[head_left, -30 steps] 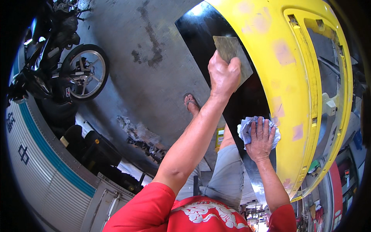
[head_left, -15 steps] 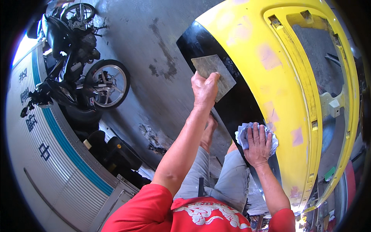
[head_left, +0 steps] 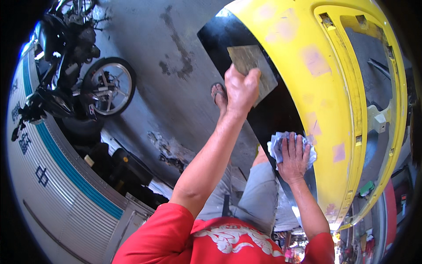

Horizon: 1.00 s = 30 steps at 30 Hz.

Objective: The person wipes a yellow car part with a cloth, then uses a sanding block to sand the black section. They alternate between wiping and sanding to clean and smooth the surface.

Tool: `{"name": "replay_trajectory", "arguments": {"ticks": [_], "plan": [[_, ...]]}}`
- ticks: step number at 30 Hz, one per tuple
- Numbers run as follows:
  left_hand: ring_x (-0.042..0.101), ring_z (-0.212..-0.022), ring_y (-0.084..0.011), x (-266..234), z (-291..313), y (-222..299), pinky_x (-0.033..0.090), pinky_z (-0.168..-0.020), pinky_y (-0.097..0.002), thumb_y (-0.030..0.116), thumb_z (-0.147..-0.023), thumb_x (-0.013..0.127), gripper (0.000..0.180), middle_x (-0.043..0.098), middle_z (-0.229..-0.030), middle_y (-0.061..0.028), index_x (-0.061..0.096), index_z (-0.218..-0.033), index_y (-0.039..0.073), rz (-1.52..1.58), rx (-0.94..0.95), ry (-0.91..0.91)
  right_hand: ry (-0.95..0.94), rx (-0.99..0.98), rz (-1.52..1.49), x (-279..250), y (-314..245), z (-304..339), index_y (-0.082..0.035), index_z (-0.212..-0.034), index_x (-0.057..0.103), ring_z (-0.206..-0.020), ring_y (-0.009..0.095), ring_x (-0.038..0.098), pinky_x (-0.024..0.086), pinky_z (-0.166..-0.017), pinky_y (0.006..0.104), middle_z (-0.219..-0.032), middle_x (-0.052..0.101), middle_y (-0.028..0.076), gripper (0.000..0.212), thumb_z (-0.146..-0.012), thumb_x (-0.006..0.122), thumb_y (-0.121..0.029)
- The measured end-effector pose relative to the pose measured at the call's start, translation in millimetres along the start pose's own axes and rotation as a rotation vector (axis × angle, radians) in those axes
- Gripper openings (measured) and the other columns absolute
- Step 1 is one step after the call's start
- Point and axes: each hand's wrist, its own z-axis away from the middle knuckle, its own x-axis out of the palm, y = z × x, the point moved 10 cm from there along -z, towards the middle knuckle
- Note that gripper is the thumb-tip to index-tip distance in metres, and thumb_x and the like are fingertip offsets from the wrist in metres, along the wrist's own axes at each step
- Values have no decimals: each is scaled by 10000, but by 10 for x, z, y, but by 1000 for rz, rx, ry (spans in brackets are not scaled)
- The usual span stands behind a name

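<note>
A large yellow vehicle body panel (head_left: pixel 290 66) with faint pinkish patches and a black lower section (head_left: pixel 220 37) stands on the right. My right hand (head_left: pixel 293 160) lies flat over a crumpled pale blue-white cloth (head_left: pixel 278 145), pressing it where the black section meets the yellow. In my left hand (head_left: pixel 241 90), the fingers are closed round a flat, squarish, brownish-grey plate (head_left: pixel 257 66); its exact kind is unclear. The plate hovers in front of the black section, and whether it touches I cannot tell.
A black motorcycle (head_left: pixel 72 66) stands at upper left. Below it is a ribbed silver vehicle side (head_left: pixel 66 193) with a teal stripe. My sandalled foot (head_left: pixel 218 93) rests on the grey floor (head_left: pixel 145 57). A red panel edge (head_left: pixel 389 211) shows at lower right.
My left hand has shifted right with the plate. My foot has stepped out to the left of the panel. The right hand stays on the cloth, nearly in place.
</note>
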Motion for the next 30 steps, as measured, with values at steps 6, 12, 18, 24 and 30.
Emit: {"name": "replay_trajectory", "arguments": {"ticks": [6,12,18,24,30], "plan": [[775,-829,-306,153,454,18,603,-801,-426,63,-918,621,199,761,-880,-186,706,-1071,-33,118,152,-15,-153,11,2,33,-69,-122,-87,-1761,257,-1729,434,99,36,-1353,687,-1861,170,205,1157,-801,860,-323],[777,-843,-389,136,444,-10,603,-784,-471,72,-916,607,195,747,-878,-226,690,-1051,-42,110,99,26,-200,16,1,-26,-122,-176,-100,-1776,195,-1723,458,93,40,-1348,702,-1856,155,227,1211,-796,880,-292],[755,-908,-484,69,493,35,605,-811,-499,70,-900,608,197,723,-910,-283,679,-1038,-52,23,50,9,-190,3,-64,-243,-235,-98,-85,-1766,271,-1716,480,115,46,-1346,705,-1849,187,242,1020,-886,768,-224],[780,-834,-339,103,287,61,616,-796,-454,86,-890,638,216,780,-913,-193,712,-1044,-46,115,81,-4,-202,57,-24,20,-226,200,-128,-1763,331,-1722,447,137,71,-1350,698,-1867,197,167,923,-952,747,-271],[737,-857,-187,-907,315,-713,598,-784,-370,142,-932,801,258,802,-1004,-95,741,-1118,-26,25,-298,-27,106,-61,161,-250,-380,-274,-203,-1716,465,-1715,359,212,83,-1362,649,-1853,291,44,902,-923,769,-508]]}}
